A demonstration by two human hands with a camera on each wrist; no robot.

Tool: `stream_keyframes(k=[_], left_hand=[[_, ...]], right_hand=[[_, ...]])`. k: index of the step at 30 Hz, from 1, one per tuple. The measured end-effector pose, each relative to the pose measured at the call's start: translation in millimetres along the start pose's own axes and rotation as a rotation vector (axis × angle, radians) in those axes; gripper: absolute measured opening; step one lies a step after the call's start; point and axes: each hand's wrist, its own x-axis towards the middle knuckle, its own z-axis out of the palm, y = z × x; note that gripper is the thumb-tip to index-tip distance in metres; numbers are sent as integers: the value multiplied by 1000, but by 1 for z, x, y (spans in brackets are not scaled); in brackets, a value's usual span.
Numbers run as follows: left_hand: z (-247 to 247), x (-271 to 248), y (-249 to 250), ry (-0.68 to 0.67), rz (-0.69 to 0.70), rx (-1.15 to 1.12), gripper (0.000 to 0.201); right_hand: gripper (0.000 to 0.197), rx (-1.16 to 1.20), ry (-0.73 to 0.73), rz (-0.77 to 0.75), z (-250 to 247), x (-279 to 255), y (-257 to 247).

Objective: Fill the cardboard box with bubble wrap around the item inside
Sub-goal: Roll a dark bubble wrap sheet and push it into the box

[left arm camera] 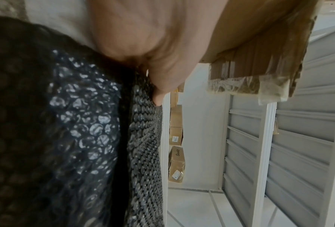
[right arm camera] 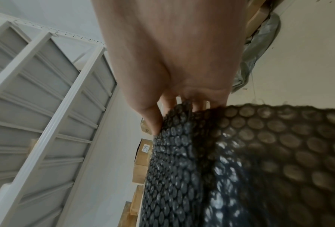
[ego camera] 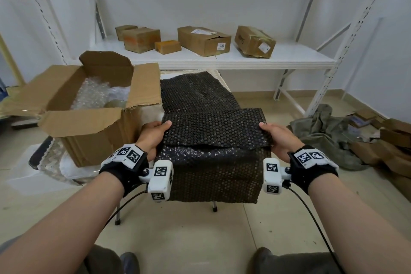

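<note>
Both my hands, left (ego camera: 153,134) and right (ego camera: 279,138), pinch the side edges of a folded black bubble wrap sheet (ego camera: 213,131), thumbs on top, just right of the open cardboard box (ego camera: 89,115) holding clear wrap (ego camera: 95,93).

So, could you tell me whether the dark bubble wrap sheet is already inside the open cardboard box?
No, the dark bubble wrap sheet is outside the open cardboard box, held by the left hand and right hand.
</note>
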Motion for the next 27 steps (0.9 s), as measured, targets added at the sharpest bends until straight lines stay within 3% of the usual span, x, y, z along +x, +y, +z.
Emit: stream_keyframes(k=[7,10,15,21,24,27], left_hand=[[3,-3,0,32,35,53,20],[1,2,-3,67,67,79,21],[-1,2,0,75,82,80,19],[2,-7,7,89,89,62,19],[1,-7,6,104,109,76,24],[1,-6,4,129,121,133,26]], right_hand=[[20,119,20,22,-4,-5,-3],[36,108,66,4,-2,-2,1],[48,0,-158,45,-3,-9,-6],[54,-41,-271,34,-3,-13,-8],[77,39,-190,22,-6,-6,-6],[72,54,-134,26,-9,-1,-3]])
